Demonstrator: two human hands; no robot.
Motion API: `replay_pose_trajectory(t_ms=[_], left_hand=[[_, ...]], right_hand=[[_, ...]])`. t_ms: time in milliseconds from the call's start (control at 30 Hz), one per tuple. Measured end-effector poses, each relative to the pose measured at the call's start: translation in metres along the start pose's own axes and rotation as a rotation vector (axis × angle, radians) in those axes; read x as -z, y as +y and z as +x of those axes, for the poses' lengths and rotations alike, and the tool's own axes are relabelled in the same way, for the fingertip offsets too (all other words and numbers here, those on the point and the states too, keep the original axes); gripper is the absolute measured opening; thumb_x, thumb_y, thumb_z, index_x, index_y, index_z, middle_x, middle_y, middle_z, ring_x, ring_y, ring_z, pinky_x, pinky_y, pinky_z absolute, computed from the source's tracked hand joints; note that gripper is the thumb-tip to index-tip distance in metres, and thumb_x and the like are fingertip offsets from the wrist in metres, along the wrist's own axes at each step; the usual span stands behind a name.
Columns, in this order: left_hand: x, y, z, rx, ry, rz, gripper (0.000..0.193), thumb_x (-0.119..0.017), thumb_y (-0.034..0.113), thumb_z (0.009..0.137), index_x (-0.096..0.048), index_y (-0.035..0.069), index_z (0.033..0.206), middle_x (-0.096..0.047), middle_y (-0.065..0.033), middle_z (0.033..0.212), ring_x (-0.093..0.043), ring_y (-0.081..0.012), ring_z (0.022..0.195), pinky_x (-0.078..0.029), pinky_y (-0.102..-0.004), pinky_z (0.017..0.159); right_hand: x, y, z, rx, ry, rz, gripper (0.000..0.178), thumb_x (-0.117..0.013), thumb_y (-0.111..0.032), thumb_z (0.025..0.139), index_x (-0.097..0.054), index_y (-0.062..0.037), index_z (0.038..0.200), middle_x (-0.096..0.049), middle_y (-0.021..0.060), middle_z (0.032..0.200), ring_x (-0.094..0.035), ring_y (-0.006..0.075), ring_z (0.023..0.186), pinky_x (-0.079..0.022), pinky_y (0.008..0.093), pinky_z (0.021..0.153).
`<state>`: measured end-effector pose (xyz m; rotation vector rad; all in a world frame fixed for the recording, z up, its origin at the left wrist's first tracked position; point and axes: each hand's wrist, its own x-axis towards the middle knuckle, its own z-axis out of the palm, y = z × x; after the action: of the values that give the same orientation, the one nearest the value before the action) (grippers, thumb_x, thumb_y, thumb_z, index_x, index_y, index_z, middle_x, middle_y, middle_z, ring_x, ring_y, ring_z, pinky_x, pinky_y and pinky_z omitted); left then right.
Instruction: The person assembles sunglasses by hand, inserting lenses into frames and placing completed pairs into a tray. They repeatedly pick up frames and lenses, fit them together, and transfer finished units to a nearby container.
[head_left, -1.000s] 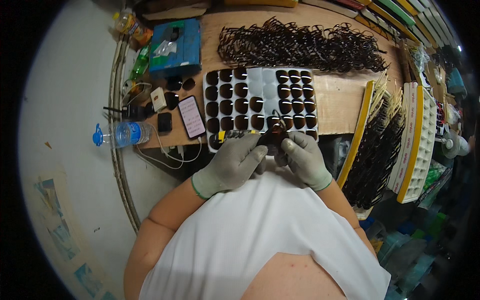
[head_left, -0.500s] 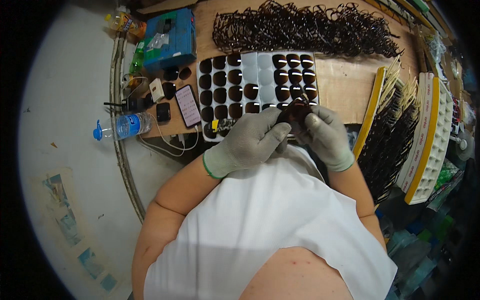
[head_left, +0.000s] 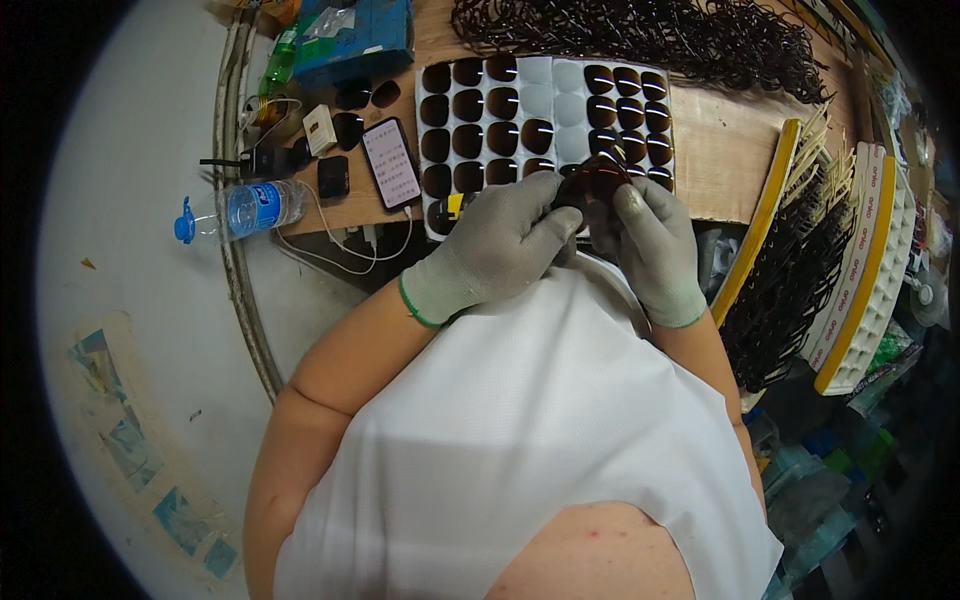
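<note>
Both of my hands wear grey knitted gloves and meet in front of my apron, over the near edge of a lens tray. My left hand (head_left: pixel 500 240) pinches one side of a dark brown, glossy sunglasses frame (head_left: pixel 596 184). The other side is gripped by my right hand (head_left: pixel 655 245), its thumb pressed on the piece. My fingers hide much of the frame, so I cannot tell whether lenses sit in it. Just beyond lies the white tray (head_left: pixel 569 107) with rows of brown lenses (head_left: pixel 467 73); several wells in its middle columns hold no dark lens.
A tangled heap of brown frames (head_left: pixel 650 40) lies at the back. On the right stand a yellow-edged rack of dark frames (head_left: pixel 785 265) and a white compartment tray (head_left: pixel 868 280). Leftward are a charging phone (head_left: pixel 391 165), a water bottle (head_left: pixel 262 208) and a blue box (head_left: pixel 360 45).
The whole view has shifted, so the table and tray sit higher and slightly right in the picture. Both hands keep hold of the frame, which has turned slightly.
</note>
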<state>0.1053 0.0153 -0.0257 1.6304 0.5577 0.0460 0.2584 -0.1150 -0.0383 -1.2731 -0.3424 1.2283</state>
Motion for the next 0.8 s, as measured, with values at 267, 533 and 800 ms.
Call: replay_pose_trajectory(t_ms=[267,533,800], left_hand=[[0.031,0.004,-0.033,-0.066,-0.056,-0.129,0.019,-0.054,0.015,0.101,-0.060,-0.001,0.108,-0.067,-0.0055,0.078,-0.064,-0.0101,0.071,-0.052,-0.0266,0.066],[0.047,-0.003,-0.053,-0.221,-0.029,-0.090,0.021,-0.056,0.013,0.101,-0.061,-0.004,0.112,-0.065,-0.0031,0.071,-0.060,-0.0075,0.061,-0.050,-0.0254,0.055],[0.046,-0.013,-0.060,-0.514,0.046,0.068,0.018,-0.062,0.012,0.098,-0.061,-0.004,0.105,-0.064,-0.0053,0.067,-0.064,-0.0113,0.056,-0.051,-0.0271,0.052]], right_hand=[[-0.035,-0.010,-0.029,0.082,-0.067,-0.193,0.028,-0.069,-0.016,0.097,-0.067,0.0057,0.114,-0.071,0.0079,0.093,-0.060,0.0104,0.076,-0.051,0.0253,0.070],[-0.062,-0.006,-0.034,0.049,-0.026,-0.087,0.023,-0.068,-0.017,0.095,-0.069,0.0048,0.105,-0.069,0.0083,0.085,-0.060,0.0115,0.070,-0.051,0.0260,0.064],[-0.075,0.010,-0.040,0.004,-0.009,-0.001,0.029,-0.065,-0.023,0.097,-0.066,0.0052,0.103,-0.065,0.0062,0.080,-0.058,0.0099,0.064,-0.047,0.0237,0.058]])
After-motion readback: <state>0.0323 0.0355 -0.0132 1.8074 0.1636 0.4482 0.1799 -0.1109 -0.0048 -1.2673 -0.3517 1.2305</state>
